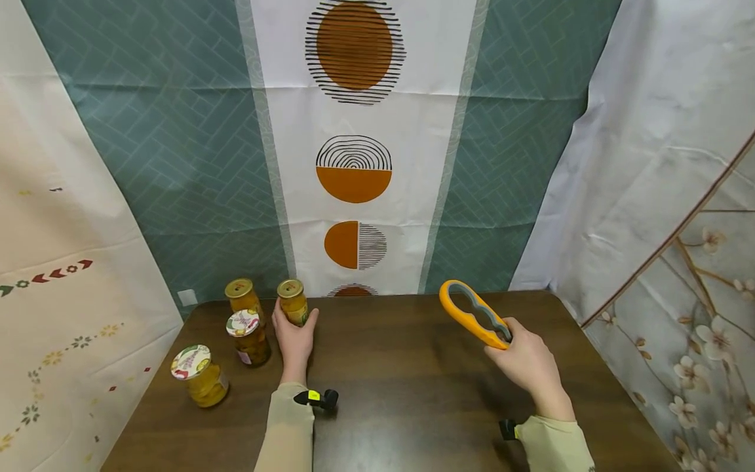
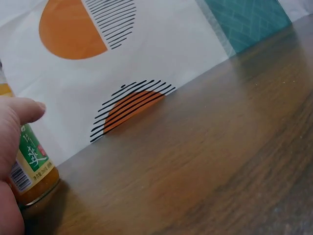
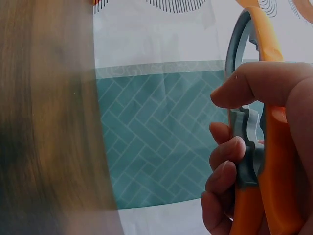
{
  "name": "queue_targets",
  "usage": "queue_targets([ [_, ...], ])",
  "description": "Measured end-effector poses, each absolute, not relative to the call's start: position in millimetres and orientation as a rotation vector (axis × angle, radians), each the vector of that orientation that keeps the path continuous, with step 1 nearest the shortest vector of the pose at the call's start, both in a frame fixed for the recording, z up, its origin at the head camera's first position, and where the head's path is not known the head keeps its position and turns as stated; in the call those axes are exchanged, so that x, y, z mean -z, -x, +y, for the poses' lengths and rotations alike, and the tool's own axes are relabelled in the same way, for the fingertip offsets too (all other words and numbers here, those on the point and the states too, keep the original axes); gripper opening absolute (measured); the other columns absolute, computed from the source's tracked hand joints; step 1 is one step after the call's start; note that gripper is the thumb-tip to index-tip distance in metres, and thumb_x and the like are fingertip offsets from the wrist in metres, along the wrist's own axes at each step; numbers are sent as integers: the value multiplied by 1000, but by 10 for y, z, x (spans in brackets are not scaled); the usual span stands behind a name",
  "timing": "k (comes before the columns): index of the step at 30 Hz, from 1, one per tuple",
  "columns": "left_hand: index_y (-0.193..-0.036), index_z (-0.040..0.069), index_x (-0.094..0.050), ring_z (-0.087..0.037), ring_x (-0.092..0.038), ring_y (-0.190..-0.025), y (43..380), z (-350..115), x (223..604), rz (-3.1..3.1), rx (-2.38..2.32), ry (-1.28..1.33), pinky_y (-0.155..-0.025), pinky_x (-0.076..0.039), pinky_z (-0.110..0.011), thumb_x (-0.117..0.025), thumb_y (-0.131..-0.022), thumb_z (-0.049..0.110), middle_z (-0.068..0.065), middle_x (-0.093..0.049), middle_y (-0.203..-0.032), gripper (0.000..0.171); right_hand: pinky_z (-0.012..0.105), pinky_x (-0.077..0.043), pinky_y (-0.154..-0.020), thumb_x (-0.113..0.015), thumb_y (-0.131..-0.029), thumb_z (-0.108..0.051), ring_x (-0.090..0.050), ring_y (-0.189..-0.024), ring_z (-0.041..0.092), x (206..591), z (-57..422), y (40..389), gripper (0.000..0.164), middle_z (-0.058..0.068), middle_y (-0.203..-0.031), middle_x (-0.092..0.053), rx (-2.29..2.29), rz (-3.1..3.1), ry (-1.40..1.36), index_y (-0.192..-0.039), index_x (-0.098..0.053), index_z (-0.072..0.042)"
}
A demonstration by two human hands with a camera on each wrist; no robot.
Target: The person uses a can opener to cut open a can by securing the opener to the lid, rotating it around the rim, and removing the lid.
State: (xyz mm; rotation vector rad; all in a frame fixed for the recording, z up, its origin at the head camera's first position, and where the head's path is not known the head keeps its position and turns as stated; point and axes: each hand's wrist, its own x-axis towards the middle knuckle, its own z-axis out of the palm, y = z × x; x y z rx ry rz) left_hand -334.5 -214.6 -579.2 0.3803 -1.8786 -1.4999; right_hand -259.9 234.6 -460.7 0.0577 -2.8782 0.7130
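A teal-and-white cloth (image 1: 413,151) printed with orange circles hangs behind a dark wooden table (image 1: 401,393). Over the table's right side, the right hand (image 1: 527,367) grips an orange-and-grey jar opener (image 1: 472,319), its fingers curled around the handles and the looped head slanting up and left, raised above the wood. Left of centre, near the far edge, the left hand (image 1: 295,341) is partly closed around a gold-lidded glass jar (image 1: 293,305), fingers at one side and thumb at the other; the jar's base appears to meet the table. Left of that hand, three more jars stand on the table: another gold-lidded jar (image 1: 246,303) at the back, a floral-lidded jar (image 1: 253,347) just before it, and a yellow-filled floral-lidded jar (image 1: 208,388) nearer the left edge. The held jar bears a small green label (image 2: 32,148).
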Motion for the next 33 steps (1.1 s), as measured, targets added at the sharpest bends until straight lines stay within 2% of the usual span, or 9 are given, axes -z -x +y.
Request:
queue_targets([
  [5,-152,10,-29,-31,-36,-133,3348,-2178,5744,-1895,1519,-390,-113,-26,-56,-80,-84,22,-17,-40,-147,86,38,-42,-53,-74,-77,-34,-54,-66,22,4593,2305,2602,51,3,-82,-62,-715,-2875,-79,-122,-58,-15],
  [9,-145,6,-38,-32,-42,-126,3329,-2199,5716,-1918,1471,-415,-110,-30,-56,-82,-81,27,-17,-43,-137,80,39,-42,-53,-74,-76,-34,-54,-67,22,4593,2278,2590,51,2,-81,-62,-706,-2868,-97,-122,-59,-16],
  [15,-127,2,-48,-33,-48,-110,3308,-2179,5657,-1934,1410,-341,-102,-36,-57,-84,-78,19,-17,-47,-118,63,38,-42,-51,-73,-75,-33,-54,-66,22,4581,2197,2568,51,1,-79,-61,-683,-2836,-131,-122,-58,-18],
  [19,-121,4,-50,-29,-54,-102,3277,-2081,5573,-1923,1417,-273,-94,-43,-54,-83,-78,13,-14,-57,-110,55,37,-42,-51,-72,-74,-33,-53,-67,21,4545,2102,2538,51,-1,-77,-59,-682,-2824,-148,-122,-58,-21],
  [22,-119,7,-53,-26,-58,-92,3215,-1907,5442,-1906,1440,-210,-86,-48,-52,-82,-77,13,-10,-63,-102,51,37,-42,-53,-72,-74,-32,-53,-69,20,4507,2020,2509,53,-3,-79,-59,-685,-2808,-177,-123,-58,-23],
  [26,-115,9,-59,-22,-60,-81,3070,-1548,5237,-1889,1453,-13,-74,-51,-47,-81,-71,7,-7,-66,-93,49,36,-41,-54,-72,-73,-31,-52,-69,20,4427,1921,2470,55,-4,-79,-57,-704,-2771,-229,-126,-57,-25],
  [30,-103,6,-64,-20,-60,-70,2836,-1134,5083,-1890,1515,253,-62,-53,-41,-79,-61,-2,-8,-67,-82,46,35,-39,-54,-72,-72,-28,-50,-69,19,4320,1834,2424,53,-4,-76,-53,-731,-2728,-279,-123,-57,-27],
  [33,-98,3,-64,-17,-58,-63,2616,-872,4958,-1913,1588,413,-54,-52,-37,-75,-57,-6,-8,-65,-76,43,35,-39,-54,-73,-71,-26,-49,-69,17,4243,1763,2375,52,-5,-74,-50,-756,-2705,-334,-120,-57,-29],
])
